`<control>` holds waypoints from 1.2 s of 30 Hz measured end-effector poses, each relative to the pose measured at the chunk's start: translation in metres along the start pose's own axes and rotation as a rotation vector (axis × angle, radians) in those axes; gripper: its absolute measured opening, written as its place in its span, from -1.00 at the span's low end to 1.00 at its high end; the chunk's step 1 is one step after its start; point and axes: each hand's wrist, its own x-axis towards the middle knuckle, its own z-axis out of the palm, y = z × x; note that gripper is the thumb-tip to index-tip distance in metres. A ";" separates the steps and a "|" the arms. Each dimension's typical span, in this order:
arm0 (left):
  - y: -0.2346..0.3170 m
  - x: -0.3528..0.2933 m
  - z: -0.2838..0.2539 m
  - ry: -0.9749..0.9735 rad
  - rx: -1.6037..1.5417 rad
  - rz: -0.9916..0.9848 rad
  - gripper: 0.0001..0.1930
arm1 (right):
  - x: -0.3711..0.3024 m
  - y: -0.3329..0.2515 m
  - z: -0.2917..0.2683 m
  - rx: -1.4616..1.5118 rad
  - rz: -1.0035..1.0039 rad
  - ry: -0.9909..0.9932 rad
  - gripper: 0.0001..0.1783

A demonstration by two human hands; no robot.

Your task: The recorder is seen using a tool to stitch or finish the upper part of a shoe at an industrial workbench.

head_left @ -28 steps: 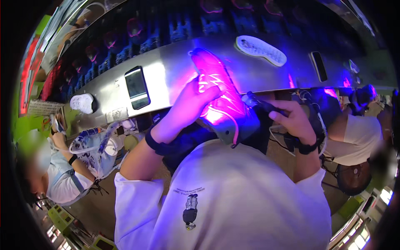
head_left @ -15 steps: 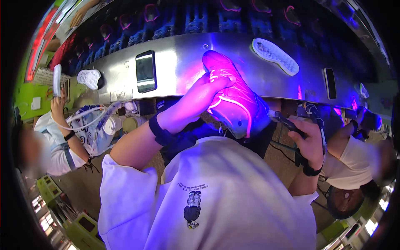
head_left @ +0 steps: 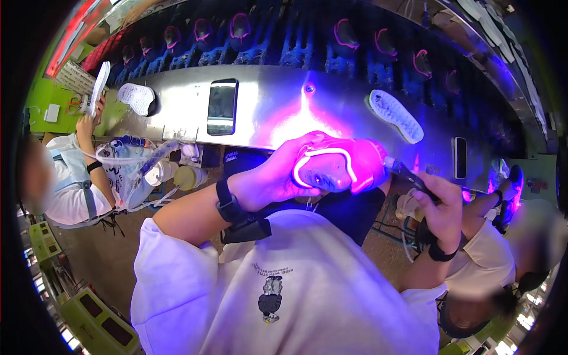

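Two hands engaged, both occupied. Left hand clamps one end of a shoe, fingers wrapped over the far side and thumb beneath the near side; the hold seems chosen to steady the piece while leaving its right flank uncovered. Right hand has its fingers closed around the dark handle of a brush-like tool, angled so the pale tip points left at that flank; whether the tip touches or sits just beside cannot be told. Shoe location: in the air between the hands, over the near edge of the metal bench, probably kept near the body for a direct view under the violet light. Bench items: a loose sole lies beyond the shoe to the right, a phone to the left, both apart from the hands, which presumably keeps the middle unobstructed. Appearance of shoe: tilted, its dark, rounded top surface facing the wearer, with a small hole near the lower edge. A bright pinkish-white wavy line loops around this surface; the surrounding material glows saturated magenta, shading to purple below. True colour uncertain, as the lighting washes out detail; laces not distinguishable.
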 end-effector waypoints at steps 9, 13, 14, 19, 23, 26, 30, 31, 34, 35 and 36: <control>-0.019 0.001 -0.034 -0.265 -0.557 -0.395 -0.32 | 0.037 -0.013 0.004 -0.008 -0.038 -0.078 -0.57; -0.025 -0.008 -0.032 -0.246 -0.716 -0.398 -0.31 | 0.045 -0.020 0.013 0.039 -0.043 -0.094 -0.55; -0.030 -0.002 -0.043 -0.358 -0.756 -0.471 -0.28 | 0.044 -0.017 0.016 0.041 -0.047 -0.085 -0.56; -0.043 0.004 -0.042 -0.416 -0.850 -0.520 -0.21 | 0.043 -0.003 0.035 0.100 -0.131 -0.014 -0.56; -0.049 0.008 -0.037 -0.528 -0.972 -0.642 -0.14 | 0.029 0.007 0.048 0.193 -0.116 0.024 -0.58; -0.050 0.005 -0.025 -0.588 -0.921 -0.563 -0.13 | 0.007 0.019 0.065 0.232 -0.092 0.083 -0.61; -0.027 0.026 -0.018 -0.784 -0.539 -0.427 -0.35 | -0.035 0.060 0.081 0.322 0.007 0.147 -0.60; -0.013 0.016 0.017 -0.207 -0.438 -0.199 -0.47 | -0.033 0.063 0.078 0.324 0.016 0.167 -0.60; 0.016 0.028 0.021 -0.290 0.124 -0.007 -0.55 | 0.003 0.049 0.065 0.081 0.171 0.197 -0.56; 0.025 0.024 0.031 -0.274 0.333 0.066 -0.55 | 0.021 0.042 0.060 0.097 0.276 0.221 -0.55; 0.028 0.031 0.033 -0.339 0.483 0.147 -0.47 | 0.029 0.039 0.058 0.115 0.373 0.240 -0.54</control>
